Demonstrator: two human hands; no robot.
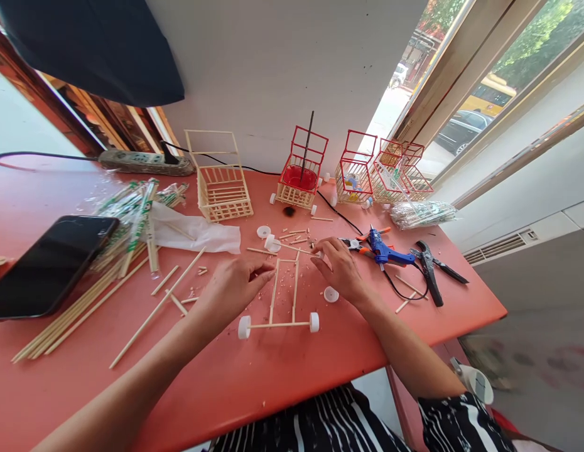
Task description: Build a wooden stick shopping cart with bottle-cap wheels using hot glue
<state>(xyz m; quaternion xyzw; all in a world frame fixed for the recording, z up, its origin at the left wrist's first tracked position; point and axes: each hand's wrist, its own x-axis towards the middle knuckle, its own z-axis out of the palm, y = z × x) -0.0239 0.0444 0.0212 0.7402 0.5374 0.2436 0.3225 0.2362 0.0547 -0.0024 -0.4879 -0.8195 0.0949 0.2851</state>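
A small frame of thin wooden sticks [295,295] lies on the table, with a cross stick and two white bottle-cap wheels [243,327] at its near end. At its far end my right hand [341,270] pinches one end of a second axle stick [296,248], by a white cap partly hidden in the fingers. Another white cap [272,243] sits on that axle's left end. My left hand [242,279] hovers beside the frame's left rail, thumb and forefinger slightly apart, apparently holding nothing. Loose white caps [331,294] lie nearby among small stick scraps.
A blue glue gun [389,252] with its cord and black-handled cutters [431,270] lie right. Stick-built carts [223,191] stand along the wall, some red [299,179]. Left are a phone [51,263], loose sticks [80,307], wrapped chopsticks [141,220] and a power strip [144,162].
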